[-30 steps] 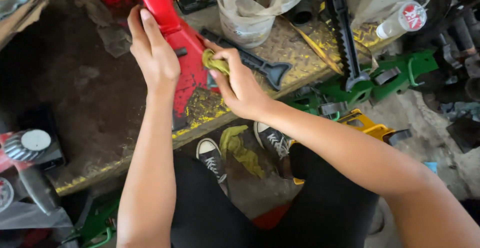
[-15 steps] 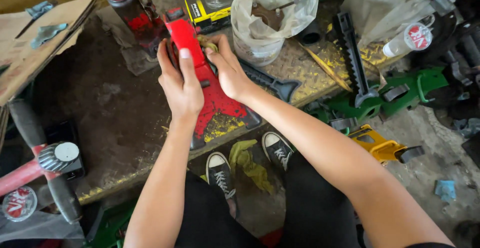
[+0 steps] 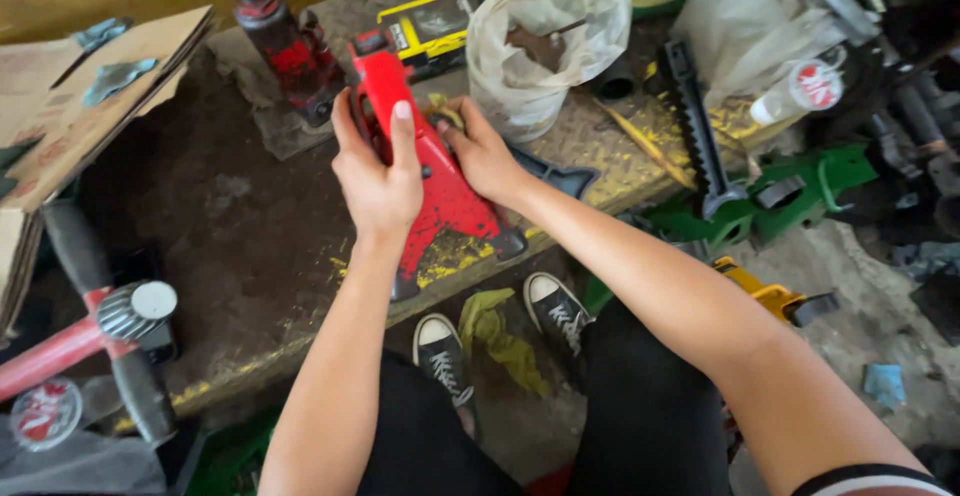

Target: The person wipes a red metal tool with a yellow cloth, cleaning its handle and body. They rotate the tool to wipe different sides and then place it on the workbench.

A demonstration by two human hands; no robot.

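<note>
Both your hands are on the red jack, which lies flat on the dirty workbench.

The red jack (image 3: 440, 191) runs its long axis from the far end near the yellow box (image 3: 428, 28) down toward you and to the right, ending at the bench edge (image 3: 300, 341) above your shoes (image 3: 440, 356). Your left hand (image 3: 378, 171) wraps over its upper left side, fingers closed around the body, index finger laid along the top. Your right hand (image 3: 482, 151) sits just right of the far end and is pinching what looks like a yellowish rag (image 3: 447, 111) against the jack, though the view there is poor. Both hands are at the far half; the near end lies free.
</note>
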